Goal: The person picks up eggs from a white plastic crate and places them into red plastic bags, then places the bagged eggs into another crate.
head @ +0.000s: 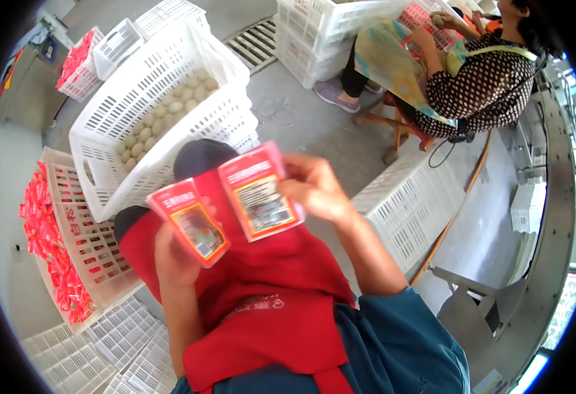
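Note:
My left hand (175,258) grips a red plastic pouch (192,224) with printed writing and a yellow-edged window, tilted over my lap. A second pouch (261,194) of the same kind is pinched along its right edge between the thumb and fingers of my right hand (312,186). The two pouches are apart, side by side above my red apron (263,266). What is inside them cannot be made out. Just beyond my knees, a white plastic crate (219,115) holds many pale eggs (162,115).
To the left stands a crate (93,236) heaped with red packets (54,256). White crates (115,340) lie at lower left, and another (411,207) sits on the right. A co-worker (480,83) on a wooden stool (396,123) holds an egg. A metal frame (546,246) runs along the right.

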Motion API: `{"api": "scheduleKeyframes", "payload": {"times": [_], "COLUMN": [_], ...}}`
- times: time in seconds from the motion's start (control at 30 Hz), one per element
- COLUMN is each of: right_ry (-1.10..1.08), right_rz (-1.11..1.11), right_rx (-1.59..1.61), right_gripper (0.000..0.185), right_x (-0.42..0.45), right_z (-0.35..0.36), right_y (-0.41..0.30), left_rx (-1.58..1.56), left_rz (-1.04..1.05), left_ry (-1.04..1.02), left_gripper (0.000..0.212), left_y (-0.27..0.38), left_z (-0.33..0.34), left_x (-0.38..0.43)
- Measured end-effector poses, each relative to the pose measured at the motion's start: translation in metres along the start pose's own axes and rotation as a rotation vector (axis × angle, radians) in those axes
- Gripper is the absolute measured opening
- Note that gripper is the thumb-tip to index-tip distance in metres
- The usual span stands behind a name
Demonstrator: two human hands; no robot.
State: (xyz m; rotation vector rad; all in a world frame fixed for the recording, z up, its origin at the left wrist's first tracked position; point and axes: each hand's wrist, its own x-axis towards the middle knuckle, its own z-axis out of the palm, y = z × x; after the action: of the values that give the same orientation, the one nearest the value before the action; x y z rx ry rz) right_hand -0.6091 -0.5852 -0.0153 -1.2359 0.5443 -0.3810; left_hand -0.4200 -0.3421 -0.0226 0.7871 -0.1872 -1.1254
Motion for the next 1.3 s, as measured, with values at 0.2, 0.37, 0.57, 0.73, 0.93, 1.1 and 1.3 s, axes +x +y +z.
{"api": "scheduleKeyframes", "payload": {"times": [0.2, 0.37, 0.57, 0.73, 0.93, 1.1, 1.3], "right_ry": [0.307, 0.426, 0.48, 0.519, 0.362, -0.331, -0.245], "right_rz": [0.088, 0.324, 0.459, 0.343, -0.053, -0.554, -0.71], "right_rx": [-0.395, -0.78, -1.087, -1.353, -0.453, -0.463, -0.943], "right_gripper": [0.046, 0.041, 0.034, 0.034, 0.046, 0.071, 0.038], "right_x": [-0.08, -0.184, -0.19, -0.179, -0.08, -0.017, 0.007], "right_z": [-0.18, -0.355, -0.404, -0.392, -0.162, 0.039, 0.099], "right_y": [-0.016, 0.01, 0.053, 0.093, 0.039, -0.04, -0.036], "left_rx": [-0.009, -0.019, -0.02, 0.073, 0.233, 0.365, 0.468], "left_rz": [-0.008, -0.026, -0.018, 0.001, 0.053, 0.167, 0.281], "left_ry": [-0.042, -0.073, -0.068, 0.005, 0.026, 0.149, 0.327], "left_gripper": [0.073, 0.074, 0.075, 0.07, 0.084, 0.082, 0.075], "left_y": [0.005, -0.004, -0.005, -0.004, -0.014, -0.016, -0.012], "left_z": [0.006, 0.009, 0.001, 0.015, 0.035, 0.044, 0.044], "left_x": [0.002, 0.007, 0.005, 0.004, 0.007, 0.0, -0.006]}}
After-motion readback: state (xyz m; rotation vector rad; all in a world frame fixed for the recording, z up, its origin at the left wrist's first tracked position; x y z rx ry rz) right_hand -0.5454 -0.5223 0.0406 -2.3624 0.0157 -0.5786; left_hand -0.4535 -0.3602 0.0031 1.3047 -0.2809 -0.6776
